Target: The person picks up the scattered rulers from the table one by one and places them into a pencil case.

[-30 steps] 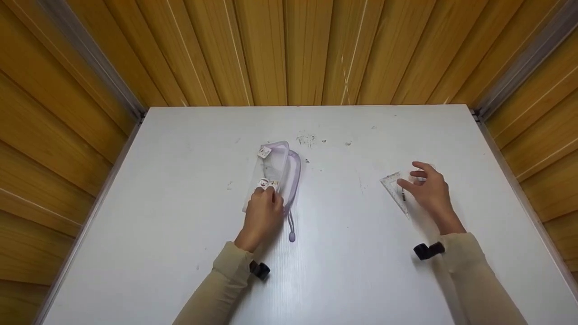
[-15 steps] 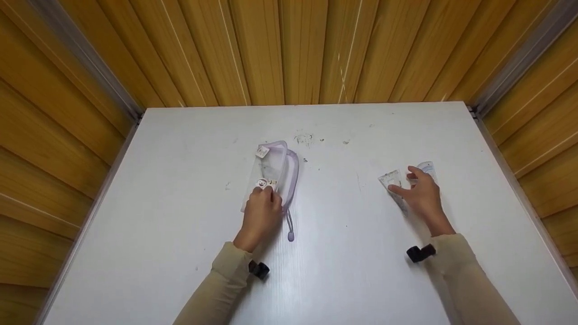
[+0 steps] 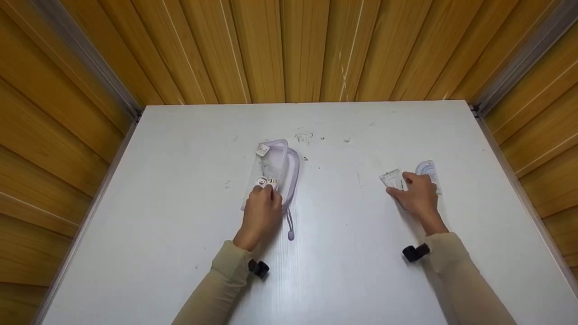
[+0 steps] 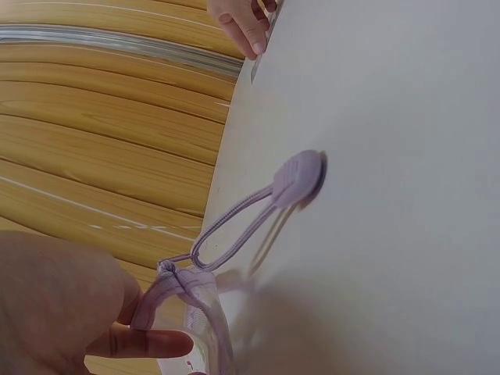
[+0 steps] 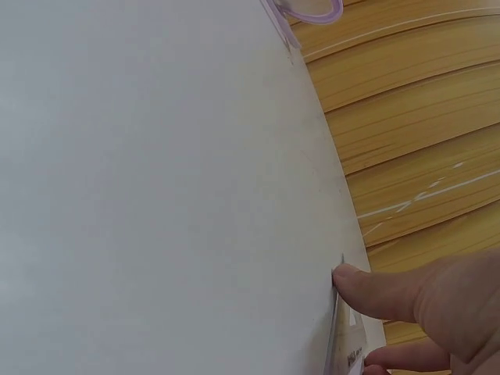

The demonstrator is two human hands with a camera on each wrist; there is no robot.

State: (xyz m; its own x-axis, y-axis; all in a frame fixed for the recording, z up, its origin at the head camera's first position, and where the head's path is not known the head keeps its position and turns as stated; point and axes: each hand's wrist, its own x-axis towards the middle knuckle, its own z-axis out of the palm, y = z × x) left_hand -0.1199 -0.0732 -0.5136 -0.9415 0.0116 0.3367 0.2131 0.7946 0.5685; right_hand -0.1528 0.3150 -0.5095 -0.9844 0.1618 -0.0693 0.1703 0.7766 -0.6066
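My left hand (image 3: 262,214) grips the near part of a clear pouch (image 3: 271,164) with lavender edging. The pouch stands partly open, and its lavender cord loop (image 4: 234,223) ends in a plastic toggle (image 4: 298,180). On the right, my right hand (image 3: 417,196) pinches a clear triangular set square (image 3: 392,178) between thumb and fingers. In the right wrist view the thumb (image 5: 375,289) lies over the edge of the set square (image 5: 344,344), which is tilted. A clear protractor (image 3: 426,168) lies just behind the right hand, partly hidden by it.
The white table (image 3: 189,149) carries dark scuff marks near its far middle. Yellow wood-look panels (image 3: 302,49) stand along its back and both sides. A small black camera sits on each wrist.
My right hand has moved slightly left and closed its thumb and fingers on the set square, uncovering more of the protractor. My left hand stays on the pouch.
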